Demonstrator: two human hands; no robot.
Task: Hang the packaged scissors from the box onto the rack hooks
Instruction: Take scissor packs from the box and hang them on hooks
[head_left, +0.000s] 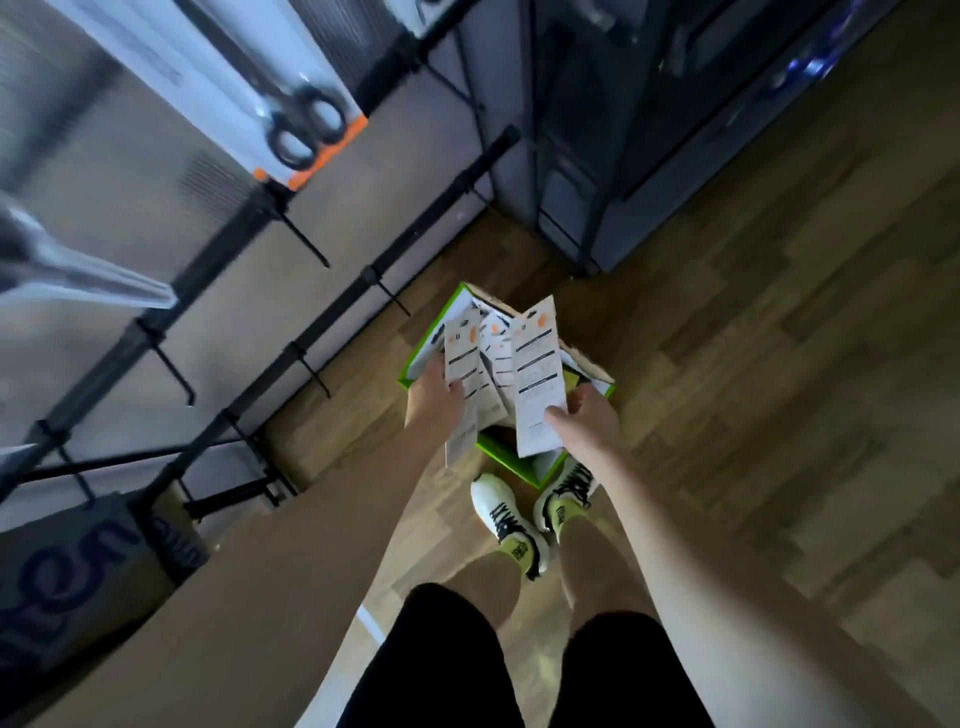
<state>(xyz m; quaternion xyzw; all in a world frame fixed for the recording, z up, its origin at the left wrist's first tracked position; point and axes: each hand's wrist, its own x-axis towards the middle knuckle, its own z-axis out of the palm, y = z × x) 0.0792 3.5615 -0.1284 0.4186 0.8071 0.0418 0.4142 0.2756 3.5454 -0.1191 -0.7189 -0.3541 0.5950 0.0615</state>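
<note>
A person looks straight down at their own two bare arms reaching over a green box (524, 470) that sits on a wood-look floor (779, 415) just in front of their white shoes (511, 519). The left hand (434, 397) grips a white scissor pack (462, 364) by its lower part, thumb curled over the printed back, with the pack standing up over the box. The right hand (584, 421) pinches a second, longer pack (537, 374), thumb pressed on its face and fingers behind, and holds it upright beside the first. Between the two held packs, more packs (496, 358) show, overlapping; whether they rest in the box or are held by the left hand cannot be told. All the packs show their text side, each with a small orange mark near the top. To the left stands a black metal rack (311, 332) with thin hooks (306, 244) jutting out from its bars, against a pale wall. At the upper left, one pack of black-handled scissors (306, 124) with an orange strip at its lower edge already hangs on the rack, blurred. A large brown carton (208, 597) lies at the lower left, and dark wire shelving (649, 130) stands at the upper right.
</note>
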